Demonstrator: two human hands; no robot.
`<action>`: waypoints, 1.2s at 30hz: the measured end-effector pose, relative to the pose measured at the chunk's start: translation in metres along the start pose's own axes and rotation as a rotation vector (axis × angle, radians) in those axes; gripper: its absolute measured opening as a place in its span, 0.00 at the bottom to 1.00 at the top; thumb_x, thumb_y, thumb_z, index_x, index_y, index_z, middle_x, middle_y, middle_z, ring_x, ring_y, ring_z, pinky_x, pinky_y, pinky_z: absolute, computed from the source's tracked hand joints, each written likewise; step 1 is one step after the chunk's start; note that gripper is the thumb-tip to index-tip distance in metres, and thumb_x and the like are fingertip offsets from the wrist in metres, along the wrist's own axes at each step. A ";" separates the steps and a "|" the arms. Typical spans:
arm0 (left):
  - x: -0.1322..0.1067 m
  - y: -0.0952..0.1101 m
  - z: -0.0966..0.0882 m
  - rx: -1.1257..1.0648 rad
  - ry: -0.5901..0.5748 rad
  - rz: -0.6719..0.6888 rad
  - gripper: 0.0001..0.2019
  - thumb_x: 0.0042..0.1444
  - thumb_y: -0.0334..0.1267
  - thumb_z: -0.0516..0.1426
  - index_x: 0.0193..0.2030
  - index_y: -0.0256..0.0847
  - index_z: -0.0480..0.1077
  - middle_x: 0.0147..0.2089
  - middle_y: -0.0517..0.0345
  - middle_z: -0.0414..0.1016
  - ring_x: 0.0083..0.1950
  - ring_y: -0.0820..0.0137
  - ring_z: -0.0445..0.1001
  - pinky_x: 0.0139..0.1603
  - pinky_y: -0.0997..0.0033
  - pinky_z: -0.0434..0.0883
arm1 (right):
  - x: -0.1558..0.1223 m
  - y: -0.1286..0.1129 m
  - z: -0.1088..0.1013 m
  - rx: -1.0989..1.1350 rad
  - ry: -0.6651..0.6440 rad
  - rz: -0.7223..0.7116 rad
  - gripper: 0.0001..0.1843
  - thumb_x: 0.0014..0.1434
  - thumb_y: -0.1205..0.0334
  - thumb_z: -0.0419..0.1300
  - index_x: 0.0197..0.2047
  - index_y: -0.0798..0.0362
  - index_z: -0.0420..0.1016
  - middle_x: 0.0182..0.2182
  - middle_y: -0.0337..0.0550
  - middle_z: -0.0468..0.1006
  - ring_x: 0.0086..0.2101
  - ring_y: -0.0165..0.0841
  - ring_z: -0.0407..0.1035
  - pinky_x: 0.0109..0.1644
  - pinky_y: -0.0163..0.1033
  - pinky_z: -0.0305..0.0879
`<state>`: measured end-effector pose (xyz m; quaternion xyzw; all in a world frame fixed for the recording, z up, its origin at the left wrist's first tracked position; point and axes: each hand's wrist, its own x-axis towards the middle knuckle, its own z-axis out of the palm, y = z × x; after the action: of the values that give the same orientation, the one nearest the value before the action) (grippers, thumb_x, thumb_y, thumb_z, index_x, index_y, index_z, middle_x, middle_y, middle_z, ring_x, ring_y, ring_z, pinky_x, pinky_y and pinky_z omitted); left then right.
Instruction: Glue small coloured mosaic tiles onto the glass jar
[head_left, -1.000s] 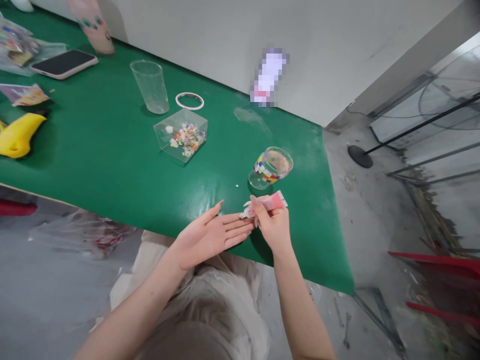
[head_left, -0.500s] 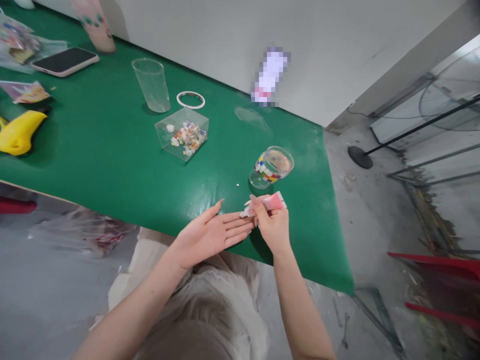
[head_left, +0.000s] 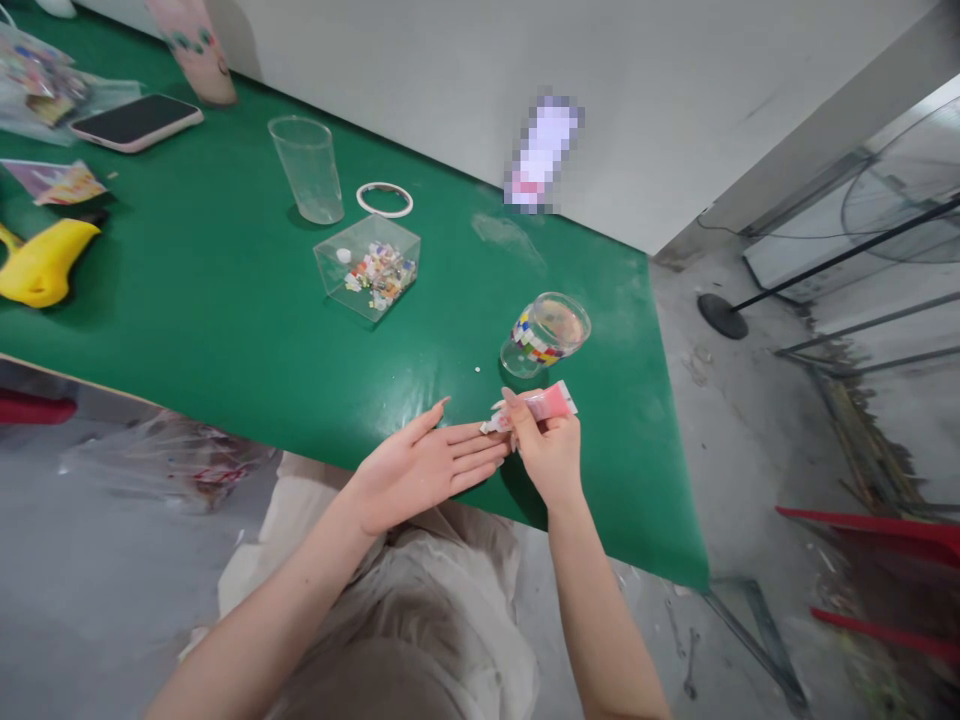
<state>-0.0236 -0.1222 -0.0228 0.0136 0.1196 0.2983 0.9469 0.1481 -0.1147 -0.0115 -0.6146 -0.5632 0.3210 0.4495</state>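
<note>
Nearest, the left hand lies palm up at the front edge of the green surface, fingers stretched out straight and gripping nothing that shows; just right of it, the right hand has its fingers pinched around a small pink-and-white tube, nozzle pointed down at the left fingertips; whether nozzle and skin touch is too small to tell.

The step in hand looks to be dispensing a little from the tube onto a fingertip, though no bead of it can be made out; the next move, as I judge it, calls for a light squeeze and a steady left hand.

Just beyond the tube stands a clear cup banded with coloured tiles; a tiny white piece lies to its left; farther back and left, a clear box holds mixed small pieces; behind that are a white ring, lying flat, and a plain clear cup, with a phone farther left.
</note>
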 end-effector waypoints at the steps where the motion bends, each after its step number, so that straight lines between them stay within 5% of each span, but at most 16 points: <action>1: 0.000 0.000 0.000 0.002 0.000 0.000 0.35 0.68 0.47 0.39 0.69 0.15 0.37 0.65 0.26 0.59 0.68 0.57 0.59 0.70 0.58 0.48 | 0.000 0.000 0.000 -0.001 0.000 -0.001 0.17 0.56 0.50 0.62 0.23 0.54 0.77 0.17 0.39 0.76 0.17 0.28 0.68 0.21 0.32 0.62; 36: 0.000 -0.001 -0.001 0.005 -0.005 0.003 0.35 0.69 0.47 0.39 0.69 0.14 0.38 0.64 0.27 0.61 0.66 0.56 0.61 0.69 0.57 0.48 | 0.000 0.000 0.001 -0.043 -0.030 -0.036 0.15 0.57 0.52 0.61 0.24 0.53 0.77 0.17 0.37 0.76 0.19 0.28 0.69 0.23 0.31 0.63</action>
<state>-0.0232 -0.1226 -0.0239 0.0170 0.1178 0.2994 0.9467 0.1472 -0.1146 -0.0120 -0.6088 -0.5876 0.3100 0.4335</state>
